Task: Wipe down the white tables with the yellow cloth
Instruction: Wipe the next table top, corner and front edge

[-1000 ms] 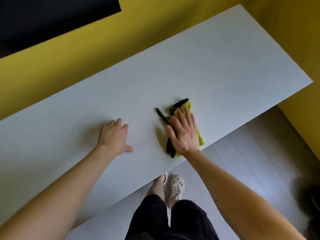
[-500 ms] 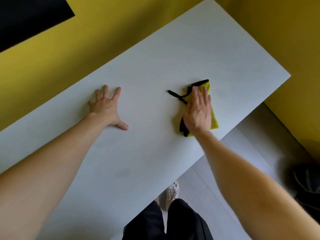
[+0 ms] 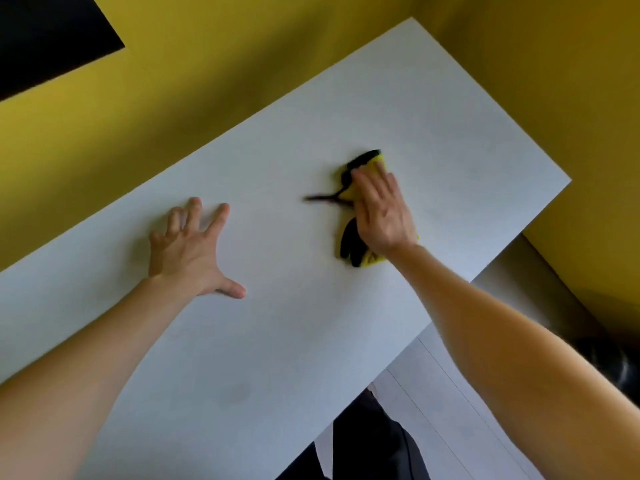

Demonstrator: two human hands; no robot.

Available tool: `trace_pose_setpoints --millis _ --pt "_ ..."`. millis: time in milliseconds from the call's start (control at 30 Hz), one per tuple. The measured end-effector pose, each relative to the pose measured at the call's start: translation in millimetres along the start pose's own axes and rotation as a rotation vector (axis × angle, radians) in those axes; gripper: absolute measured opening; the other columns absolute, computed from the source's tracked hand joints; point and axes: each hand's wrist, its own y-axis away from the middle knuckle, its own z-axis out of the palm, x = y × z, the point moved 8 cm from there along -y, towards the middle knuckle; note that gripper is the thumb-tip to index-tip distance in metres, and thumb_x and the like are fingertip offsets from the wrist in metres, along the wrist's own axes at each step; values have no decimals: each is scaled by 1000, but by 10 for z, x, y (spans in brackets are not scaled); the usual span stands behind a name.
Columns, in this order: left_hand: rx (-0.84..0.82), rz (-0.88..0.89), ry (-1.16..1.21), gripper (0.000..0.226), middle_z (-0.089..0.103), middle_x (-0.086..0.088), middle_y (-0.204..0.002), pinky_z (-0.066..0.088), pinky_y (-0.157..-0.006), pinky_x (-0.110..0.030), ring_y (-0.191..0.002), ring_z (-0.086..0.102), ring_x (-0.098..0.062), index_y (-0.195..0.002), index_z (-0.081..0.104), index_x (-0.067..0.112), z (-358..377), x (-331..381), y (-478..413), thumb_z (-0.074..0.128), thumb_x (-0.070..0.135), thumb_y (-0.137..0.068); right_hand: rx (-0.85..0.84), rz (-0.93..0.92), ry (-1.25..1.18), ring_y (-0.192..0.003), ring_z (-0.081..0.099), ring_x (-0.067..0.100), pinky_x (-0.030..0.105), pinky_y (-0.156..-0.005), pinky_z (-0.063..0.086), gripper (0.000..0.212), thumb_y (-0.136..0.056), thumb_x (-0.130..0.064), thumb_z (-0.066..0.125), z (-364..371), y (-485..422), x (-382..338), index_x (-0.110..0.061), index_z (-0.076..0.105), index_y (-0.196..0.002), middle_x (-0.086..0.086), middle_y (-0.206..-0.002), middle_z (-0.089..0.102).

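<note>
Up the tabletop goes the right hand (image 3: 382, 216) since a second ago, and the yellow cloth (image 3: 375, 163) goes with it, from the near edge out to the middle of the board. The left hand (image 3: 188, 251) has gone from bunched fingers to a wide spread. Now the big picture: the white table (image 3: 311, 126) fills most of the view, running on a slant from lower left to its far right corner, and the yellow wall (image 3: 207, 81) rises behind it and wraps round the right side. A black panel (image 3: 41, 39) sits in the top left corner of that wall. Below the table's near edge lies the grey floor (image 3: 436, 403), with the person's dark trousers (image 3: 367, 441) at the bottom and a dark object (image 3: 609, 362) at the right edge, too blurred to name. Both bare forearms reach in from the bottom corners. The left hand is planted on the bare table, fingers fanned, thumb out to the side, holding nothing. The right hand lies flat on the cloth, fingers straight and together, pressing it onto the surface, not gripping. Yellow peeks out beyond the fingertips and under the wrist, edged in black. A thin black strip (image 3: 322, 198) of the cloth trails left, blurred. Nearer the person there is a faint smudge (image 3: 237, 393) on the white.
</note>
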Motion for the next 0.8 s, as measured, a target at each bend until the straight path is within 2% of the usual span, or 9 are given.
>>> trace_pose_setpoints --millis 67,133,300,400,467,567,667,733,800 --pt "7 14 5 170 -7 -7 -175 42 -111 -58 -158 15 -37 -165 -13 47 -25 -2 13 76 103 -32 89 214 -9 -167 16 33 53 -135 16 62 -105 -24 42 29 -48 -61 -11 41 -165 8 -172 40" --pt "18 30 -10 167 -1 -5 -174 42 -111 -56 -155 19 -35 -166 -9 47 -71 -10 42 73 104 -33 106 221 -18 -168 10 34 52 -135 14 62 -106 -20 43 169 163 -533 -9 37 -167 10 -174 36" --pt "52 70 69 144 33 3 -159 45 -111 -51 -146 35 -27 -167 19 40 -376 -176 -147 87 87 -48 -253 -533 -89 -169 6 31 53 -136 14 66 -107 -18 54 566 841 -1649 -14 34 -170 9 -177 31" --pt "55 -53 63 154 21 -4 -165 43 -112 -51 -154 27 -29 -167 13 36 -375 -284 -307 86 91 -44 -364 -764 -52 -169 8 27 53 -137 10 62 -110 -22 52 490 437 -1292 -19 35 -170 4 -177 31" --pt "26 -126 132 162 10 -6 -171 41 -117 -54 -162 16 -30 -167 6 34 -275 -303 -324 90 89 -40 -274 -588 -27 -168 15 29 56 -136 13 59 -109 -24 50 334 -179 -805 -19 40 -167 4 -175 35" --pt "7 -212 197 170 6 -9 -174 35 -124 -55 -165 9 -31 -171 2 26 -165 -376 -284 92 87 -39 -43 -51 -23 -167 17 32 56 -135 16 60 -106 -27 43 81 -1031 -36 -15 44 -165 9 -172 40" --pt "15 -299 239 169 4 -11 -176 29 -126 -55 -165 8 -31 -171 7 26 -139 -449 -209 89 90 -38 101 240 -12 -167 13 37 53 -136 11 63 -104 -25 44 189 -1099 -278 -10 40 -165 12 -172 38" --pt "44 -350 301 166 8 -11 -177 29 -124 -55 -164 11 -32 -171 14 28 -130 -473 -143 91 88 -37 44 15 -65 -167 13 38 53 -136 12 60 -106 -22 49 443 -792 -1057 -8 43 -164 14 -171 41" --pt "61 -374 330 161 12 -11 -177 33 -122 -56 -162 16 -33 -170 18 29 -142 -482 -109 95 83 -39 -172 -445 -121 -167 15 35 53 -136 14 58 -109 -25 52 750 -359 -1913 -10 45 -164 13 -171 42"
